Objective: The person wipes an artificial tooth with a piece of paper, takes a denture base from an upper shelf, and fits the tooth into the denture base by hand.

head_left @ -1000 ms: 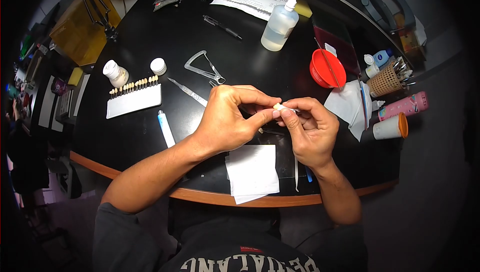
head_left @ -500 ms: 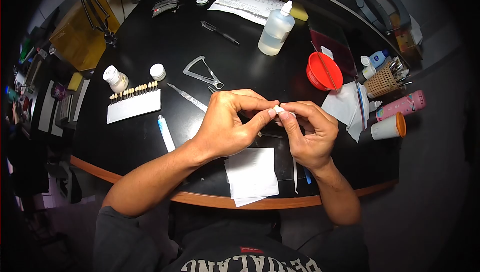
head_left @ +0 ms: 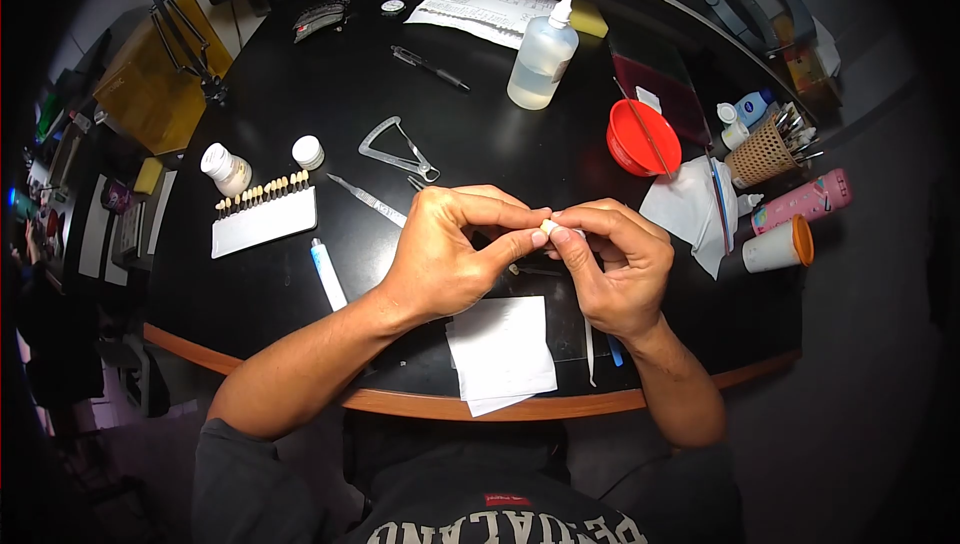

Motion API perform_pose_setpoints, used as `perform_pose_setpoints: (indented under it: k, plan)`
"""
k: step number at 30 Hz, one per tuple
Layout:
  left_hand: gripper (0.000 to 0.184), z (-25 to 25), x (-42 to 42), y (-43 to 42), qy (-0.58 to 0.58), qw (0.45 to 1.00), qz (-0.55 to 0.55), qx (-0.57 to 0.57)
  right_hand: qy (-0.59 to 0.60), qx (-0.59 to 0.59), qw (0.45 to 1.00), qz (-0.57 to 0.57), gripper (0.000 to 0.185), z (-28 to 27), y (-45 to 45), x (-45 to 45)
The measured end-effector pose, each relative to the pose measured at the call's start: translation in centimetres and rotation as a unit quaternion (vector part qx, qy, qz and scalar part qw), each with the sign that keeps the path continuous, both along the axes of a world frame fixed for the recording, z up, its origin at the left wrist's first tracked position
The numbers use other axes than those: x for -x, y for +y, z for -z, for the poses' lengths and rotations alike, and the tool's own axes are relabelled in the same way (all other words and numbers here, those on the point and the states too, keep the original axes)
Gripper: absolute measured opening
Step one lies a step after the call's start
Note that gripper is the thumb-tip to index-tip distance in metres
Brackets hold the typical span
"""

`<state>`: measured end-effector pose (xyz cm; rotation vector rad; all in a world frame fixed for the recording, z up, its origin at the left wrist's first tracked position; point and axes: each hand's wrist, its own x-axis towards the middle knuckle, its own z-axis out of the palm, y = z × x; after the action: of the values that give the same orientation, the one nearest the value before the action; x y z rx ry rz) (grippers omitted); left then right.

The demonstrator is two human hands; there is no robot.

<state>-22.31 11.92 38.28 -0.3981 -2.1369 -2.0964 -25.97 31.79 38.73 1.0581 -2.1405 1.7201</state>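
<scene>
Fingers (head_left: pixel 518 216) of my left hand (head_left: pixel 440 254) and right hand (head_left: pixel 625 274) pinch a small pale piece (head_left: pixel 549 228) over the counter (head_left: pixel 465 139), beyond stacked sheets (head_left: pixel 502 349).

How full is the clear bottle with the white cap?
Partly full: in the see-through bottle, the liquid reaches only partway up, well below the white cap.

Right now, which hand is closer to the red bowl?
The right hand. It is below the red bowl in the picture, not touching it. The left hand is farther away, down to the left.
</scene>
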Motion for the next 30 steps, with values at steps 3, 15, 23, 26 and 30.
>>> perform_pose_setpoints:
  k: [3,15,23,26,30]
  plan:
    - [0.019,0.1,0.1,0.0,0.037,0.999,-0.013,0.025,-0.027,0.012,0.999,-0.023,0.009,0.0,0.1,0.1]
    - [0.019,0.2,0.0,0.1,0.103,0.993,-0.008,0.059,-0.276,0.103,0.949,-0.109,0.009,0.4,1.3,0.8]
    - [0.019,0.5,0.0,0.1,0.126,0.990,-0.013,0.060,-0.310,0.108,0.938,-0.114,0.005,0.2,1.4,0.9]
    - [0.019,0.5,0.1,0.2,0.145,0.987,-0.030,0.056,-0.294,0.115,0.942,-0.116,0.007,0.3,1.3,0.7]
    - [0.019,0.4,0.2,0.1,0.162,0.983,-0.047,0.068,-0.278,0.107,0.949,-0.103,0.009,0.4,1.2,0.5]
